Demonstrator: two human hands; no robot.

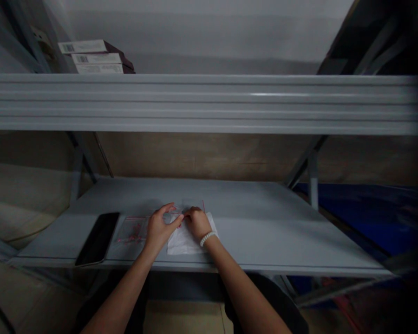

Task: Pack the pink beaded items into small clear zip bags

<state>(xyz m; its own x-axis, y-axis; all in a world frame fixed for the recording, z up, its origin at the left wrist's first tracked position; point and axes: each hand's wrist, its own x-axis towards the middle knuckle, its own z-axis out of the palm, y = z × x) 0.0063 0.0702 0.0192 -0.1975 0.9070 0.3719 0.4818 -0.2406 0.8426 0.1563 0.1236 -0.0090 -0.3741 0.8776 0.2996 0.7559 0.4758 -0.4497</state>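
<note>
A clear plastic bag (191,206) with a thin red edge lies at the far side of my hands. My left hand (159,227) and my right hand (197,222) pinch its near edge, fingertips almost meeting. Under my right hand is a white sheet (185,237) of paper or tissue. A second clear bag (132,236) with red printing lies flat to the left of my left hand. A white beaded bracelet (207,239) circles my right wrist.
A black smartphone (97,239) lies face up at the left of the grey metal shelf (264,232). Above runs a wide grey shelf beam (202,104), with several stacked boxes (95,56) higher up. Metal uprights stand at both sides, and blue sheeting (351,218) shows at right.
</note>
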